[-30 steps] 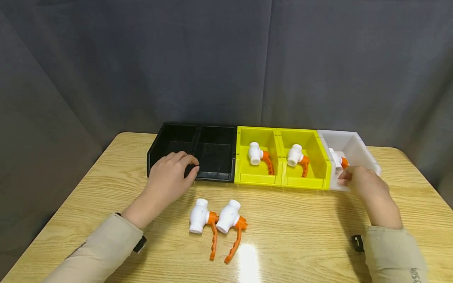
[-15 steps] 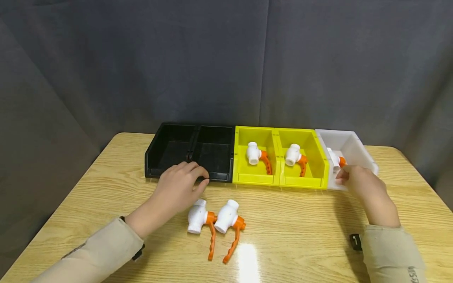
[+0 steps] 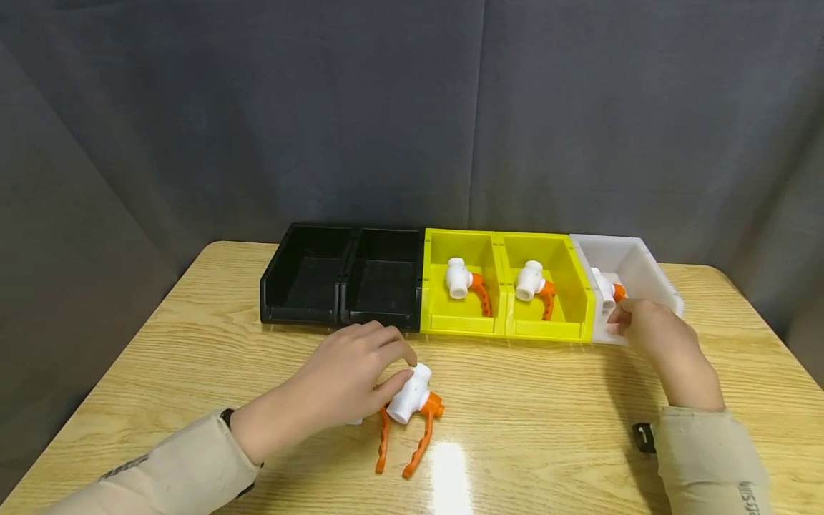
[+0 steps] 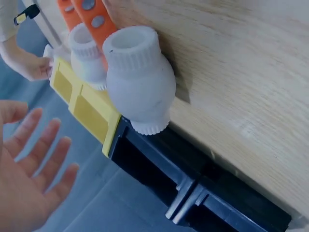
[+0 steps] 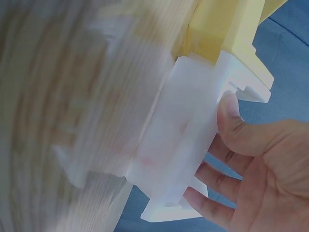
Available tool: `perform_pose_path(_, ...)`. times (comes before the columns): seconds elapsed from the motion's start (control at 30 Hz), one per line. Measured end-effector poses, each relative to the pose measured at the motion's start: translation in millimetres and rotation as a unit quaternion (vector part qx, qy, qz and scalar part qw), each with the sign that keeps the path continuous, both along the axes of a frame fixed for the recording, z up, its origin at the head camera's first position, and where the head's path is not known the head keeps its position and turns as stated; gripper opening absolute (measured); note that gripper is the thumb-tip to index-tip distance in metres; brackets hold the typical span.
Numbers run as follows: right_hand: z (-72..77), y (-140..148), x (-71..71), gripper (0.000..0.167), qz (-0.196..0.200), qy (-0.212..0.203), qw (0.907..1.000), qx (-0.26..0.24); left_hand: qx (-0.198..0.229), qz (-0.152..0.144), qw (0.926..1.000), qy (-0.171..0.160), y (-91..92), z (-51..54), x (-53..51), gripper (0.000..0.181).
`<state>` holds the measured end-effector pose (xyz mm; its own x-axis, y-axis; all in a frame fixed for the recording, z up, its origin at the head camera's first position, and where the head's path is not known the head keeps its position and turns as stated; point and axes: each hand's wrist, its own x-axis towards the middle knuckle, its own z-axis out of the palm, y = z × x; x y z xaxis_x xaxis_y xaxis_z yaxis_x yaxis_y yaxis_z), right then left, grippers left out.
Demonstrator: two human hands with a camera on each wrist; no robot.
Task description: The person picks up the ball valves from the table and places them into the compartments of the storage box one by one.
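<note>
Over the near part of the table my left hand (image 3: 350, 372) hovers with loosely bent, spread fingers. It covers most of one white ball valve, whose orange handle (image 3: 383, 443) sticks out below. Beside it lies a second ball valve (image 3: 412, 395), close to the thumb. In the left wrist view the nearer valve body (image 4: 140, 84) stands apart from the spread fingers (image 4: 55, 164). My right hand (image 3: 663, 340) is at the front of the white bin (image 3: 653, 279), where another ball valve (image 3: 605, 290) lies. In the right wrist view its thumb (image 5: 229, 113) is against the bin's edge, fingers relaxed.
A row of bins stands at the back of the wooden table (image 3: 515, 429). Two black bins (image 3: 381, 318) are at left. Two yellow bins (image 3: 466, 327) in the middle each hold a ball valve. A dark curtain (image 3: 322, 107) hangs behind.
My left hand has moved right and toward me, from the black bins to over the valves on the table. The right hand stays at the white bin.
</note>
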<state>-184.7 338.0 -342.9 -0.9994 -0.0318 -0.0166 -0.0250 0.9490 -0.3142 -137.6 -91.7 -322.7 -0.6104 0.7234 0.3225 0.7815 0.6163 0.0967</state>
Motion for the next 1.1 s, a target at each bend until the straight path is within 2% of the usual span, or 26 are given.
perform_pose_path(0.2,2.7,1,-0.6,0.006,-0.001,-0.005,1.0,0.003,-0.03,-0.057,0.9962,-0.059,9.5,-6.3,-0.2,0.02)
perform_pose_path(0.33,2.7,0,-1.2,0.006,-0.005,-0.013,0.9999,-0.001,-0.073,-0.075,0.9922,-0.069,16.4,-9.5,-3.1,0.028)
perform_pose_path(0.5,1.5,-1,-1.9,0.005,-0.002,-0.011,0.9999,-0.002,-0.142,-0.095,0.9835,-0.061,20.8,-13.2,-7.4,0.039)
perform_pose_path(0.6,1.1,-1,-2.1,0.006,-0.001,-0.012,0.9999,-0.003,-0.167,-0.099,0.9793,-0.057,21.2,-15.7,-9.3,0.041)
perform_pose_path(0.77,1.2,-1,-1.8,0.006,-0.005,-0.015,0.9999,-0.001,-0.184,-0.101,0.9763,-0.053,22.5,-21.1,-13.4,0.041)
perform_pose_path(1.1,2.5,-1,-0.9,0.007,-0.004,-0.013,0.9999,-0.001,-0.211,-0.091,0.9697,-0.084,23.9,-24.4,-19.2,0.048)
